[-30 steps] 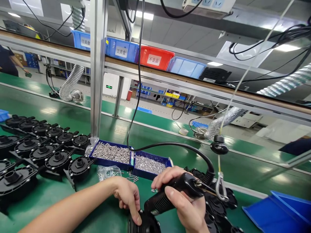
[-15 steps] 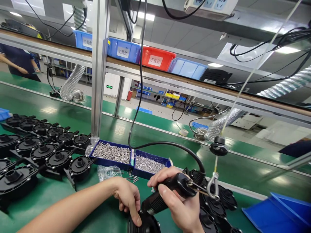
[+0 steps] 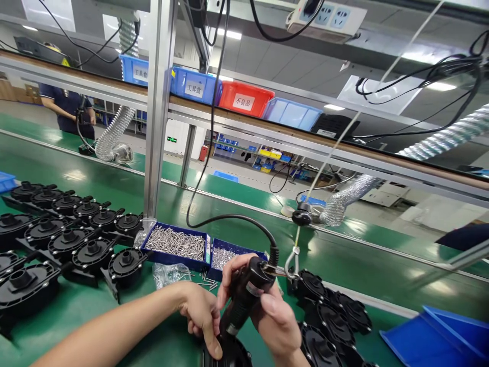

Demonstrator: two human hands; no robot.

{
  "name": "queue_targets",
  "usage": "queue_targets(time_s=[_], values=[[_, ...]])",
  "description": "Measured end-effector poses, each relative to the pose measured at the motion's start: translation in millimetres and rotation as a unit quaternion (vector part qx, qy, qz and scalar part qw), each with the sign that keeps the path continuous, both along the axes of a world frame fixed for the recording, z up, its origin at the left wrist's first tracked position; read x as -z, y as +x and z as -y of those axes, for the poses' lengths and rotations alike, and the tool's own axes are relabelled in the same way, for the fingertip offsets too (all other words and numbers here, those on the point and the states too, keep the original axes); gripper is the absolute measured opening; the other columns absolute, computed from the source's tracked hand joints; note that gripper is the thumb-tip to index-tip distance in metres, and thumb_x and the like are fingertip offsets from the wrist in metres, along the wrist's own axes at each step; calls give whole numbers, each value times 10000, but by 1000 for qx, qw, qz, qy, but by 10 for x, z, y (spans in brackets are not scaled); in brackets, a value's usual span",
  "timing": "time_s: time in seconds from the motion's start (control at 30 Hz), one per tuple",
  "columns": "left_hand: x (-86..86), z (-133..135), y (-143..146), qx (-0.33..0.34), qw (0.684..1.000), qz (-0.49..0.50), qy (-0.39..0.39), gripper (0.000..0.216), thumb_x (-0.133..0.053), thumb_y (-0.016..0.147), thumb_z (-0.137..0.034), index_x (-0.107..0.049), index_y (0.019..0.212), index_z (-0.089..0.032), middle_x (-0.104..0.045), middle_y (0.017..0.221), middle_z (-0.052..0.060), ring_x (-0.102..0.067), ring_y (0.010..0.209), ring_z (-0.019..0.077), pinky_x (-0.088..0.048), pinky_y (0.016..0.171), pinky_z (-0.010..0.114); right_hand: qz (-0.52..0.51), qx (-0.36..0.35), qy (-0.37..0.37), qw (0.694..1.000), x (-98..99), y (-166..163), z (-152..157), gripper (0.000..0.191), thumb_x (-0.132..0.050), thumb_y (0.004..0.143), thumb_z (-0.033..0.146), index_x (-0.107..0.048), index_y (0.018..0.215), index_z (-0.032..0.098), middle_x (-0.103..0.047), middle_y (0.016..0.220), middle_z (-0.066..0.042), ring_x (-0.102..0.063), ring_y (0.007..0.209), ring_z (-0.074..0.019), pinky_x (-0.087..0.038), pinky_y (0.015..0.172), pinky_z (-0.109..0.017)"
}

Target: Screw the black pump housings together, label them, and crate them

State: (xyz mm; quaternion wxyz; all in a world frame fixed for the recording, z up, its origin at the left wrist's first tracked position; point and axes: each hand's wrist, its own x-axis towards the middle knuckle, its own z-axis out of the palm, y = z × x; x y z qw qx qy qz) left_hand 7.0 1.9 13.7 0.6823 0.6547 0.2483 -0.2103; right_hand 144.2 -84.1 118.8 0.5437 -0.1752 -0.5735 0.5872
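My right hand (image 3: 273,316) is wrapped round a black corded electric screwdriver (image 3: 244,298), which is tilted with its tip down on a round black plastic housing (image 3: 231,351) at the bottom edge. The tip itself is hidden. Closed on the housing's left side, my left hand (image 3: 202,316) presses its thumb on top. A metal hook (image 3: 293,265) on a hanging cord joins the screwdriver's upper end. Behind my hands stand a blue bin of screws (image 3: 175,242) and a blue bin of small nuts (image 3: 223,257). Loose screws (image 3: 206,282) lie beside a clear plastic bag (image 3: 170,275).
Rows of black housings (image 3: 69,239) cover the left of the green bench, and more black parts (image 3: 330,321) lie at the right. A blue tray (image 3: 439,336) sits far right. An aluminium post (image 3: 155,127) rises behind the bins. Another person (image 3: 69,109) stands across the line.
The screwdriver has swung left and more upright in my right hand, its cord and hook moving left too. My left hand stays on the housing. The person opposite has come further into view.
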Motion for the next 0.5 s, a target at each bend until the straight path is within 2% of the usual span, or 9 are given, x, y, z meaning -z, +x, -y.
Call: queue_targets(time_s=[0.07,0.13,0.23,0.3,0.4,0.5], values=[[-6,-2,-2,16,1000,15,10,624,-1023,332,-510,-547,590,-199,-465,537,-62,-409,434,87,-338,364,204,-46,-77,-35,995,-1,-1,-39,509,-727,755,533,-659,1139,205,-649,953,-79,-636,616,-216,-520,551,-322],[-8,-5,1,22,1000,9,12,637,-1017,330,-537,-543,592,-203,-462,526,-65,-405,426,87,-343,365,211,-74,-104,-40,991,19,-9,-76,504,-680,770,548,-685,1121,187,-664,905,-88,-603,533,-192,-477,499,-293],[6,-10,13,20,1000,-9,17,674,-1020,318,-539,-500,591,-209,-461,519,-69,-418,419,92,-348,368,216,-96,-83,-14,992,57,-27,-87,544,-480,947,651,-719,1076,179,-679,859,-93,-553,444,-148,-413,448,-247],[25,-14,20,9,1000,-13,21,693,-1025,310,-525,-486,617,-215,-476,535,-72,-441,421,100,-368,377,223,-94,-53,7,994,60,-31,-64,639,-398,993,718,-729,1059,175,-683,847,-92,-531,418,-131,-381,429,-228],[44,-18,16,5,1000,-9,11,689,-1032,311,-495,-498,645,-215,-485,552,-77,-449,433,100,-375,386,218,-89,-45,4,995,44,-22,-36,608,-485,964,689,-742,1073,149,-694,853,-108,-541,422,-143,-386,435,-239],[46,-20,8,0,1000,-10,-5,685,-1042,292,-443,-497,639,-213,-483,549,-79,-430,445,91,-342,384,197,-104,-94,-13,990,56,-17,-50,521,-576,909,575,-756,1124,135,-709,870,-124,-530,420,-144,-403,448,-253]])
